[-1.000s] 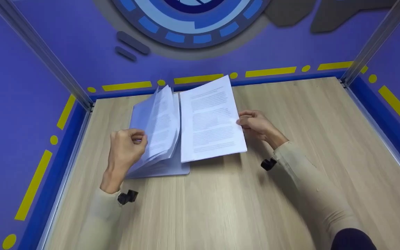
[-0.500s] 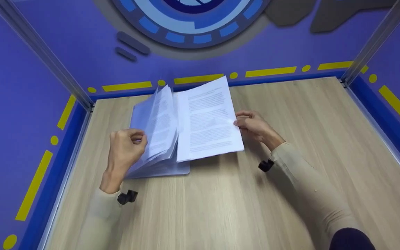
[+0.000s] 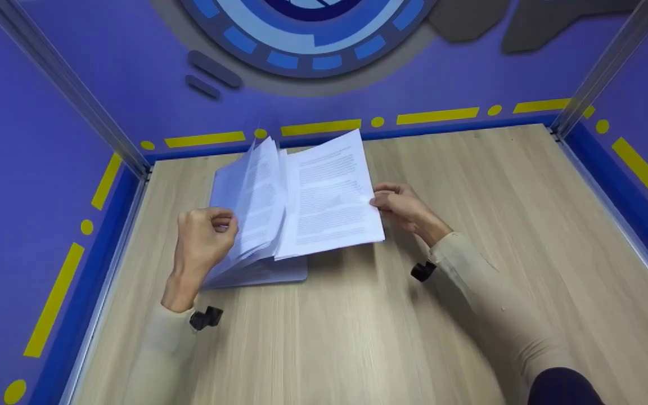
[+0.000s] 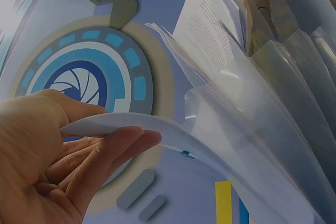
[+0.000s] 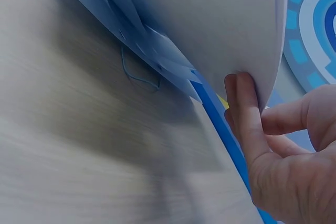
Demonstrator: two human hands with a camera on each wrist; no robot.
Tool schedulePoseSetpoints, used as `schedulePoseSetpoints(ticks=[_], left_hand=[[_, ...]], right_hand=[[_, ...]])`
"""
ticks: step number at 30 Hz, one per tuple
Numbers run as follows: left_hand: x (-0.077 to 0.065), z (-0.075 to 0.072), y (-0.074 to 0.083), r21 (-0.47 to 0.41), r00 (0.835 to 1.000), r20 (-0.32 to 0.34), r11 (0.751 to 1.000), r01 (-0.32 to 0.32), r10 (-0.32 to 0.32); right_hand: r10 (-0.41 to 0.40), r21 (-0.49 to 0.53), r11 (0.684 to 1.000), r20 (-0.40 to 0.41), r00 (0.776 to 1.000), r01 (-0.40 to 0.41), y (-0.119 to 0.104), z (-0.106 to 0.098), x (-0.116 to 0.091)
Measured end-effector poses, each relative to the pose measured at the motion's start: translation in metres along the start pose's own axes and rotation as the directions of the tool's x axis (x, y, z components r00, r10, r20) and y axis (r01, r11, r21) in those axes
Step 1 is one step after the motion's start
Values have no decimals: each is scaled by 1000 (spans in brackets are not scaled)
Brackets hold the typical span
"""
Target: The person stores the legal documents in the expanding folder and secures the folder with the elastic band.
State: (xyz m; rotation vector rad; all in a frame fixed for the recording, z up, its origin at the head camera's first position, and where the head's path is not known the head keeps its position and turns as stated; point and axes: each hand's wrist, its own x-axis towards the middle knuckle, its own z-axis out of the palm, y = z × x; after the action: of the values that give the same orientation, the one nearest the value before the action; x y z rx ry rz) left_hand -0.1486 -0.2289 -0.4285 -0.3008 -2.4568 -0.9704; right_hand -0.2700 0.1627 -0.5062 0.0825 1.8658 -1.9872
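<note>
A translucent clear-pocket folder [image 3: 282,275] stands partly open on the table, its sleeves raised and fanned. My left hand [image 3: 203,242] pinches a pale, flexible leaf of it between thumb and fingers; in the left wrist view that leaf [image 4: 205,153] bends away from the fingertips, and clear pockets [image 4: 268,124] spread behind it. On the other side, my right hand [image 3: 405,211] pinches the right edge of a stack of printed papers [image 3: 332,197], tilted above the table. Its left edge lies against the raised sleeves; whether it is inside a pocket I cannot tell.
The wooden table [image 3: 335,337] is enclosed by a blue back wall [image 3: 459,79] and side walls with yellow marks. Metal posts [image 3: 65,79] rise at the far corners. A thin blue cord [image 5: 137,78] hangs in a loop from the folder's edge.
My right hand has moved left and slightly down with the paper stack, bringing its left edge over toward the folder's sleeves. The left hand has hardly moved.
</note>
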Motion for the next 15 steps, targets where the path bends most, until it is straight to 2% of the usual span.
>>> schedulePoseSetpoints(ticks=[15], left_hand=[[0, -2, 0, -2, 1000, -1, 1000, 5, -5]], right_hand=[[-1, 15, 1000, 9, 1000, 1, 0, 4, -7]])
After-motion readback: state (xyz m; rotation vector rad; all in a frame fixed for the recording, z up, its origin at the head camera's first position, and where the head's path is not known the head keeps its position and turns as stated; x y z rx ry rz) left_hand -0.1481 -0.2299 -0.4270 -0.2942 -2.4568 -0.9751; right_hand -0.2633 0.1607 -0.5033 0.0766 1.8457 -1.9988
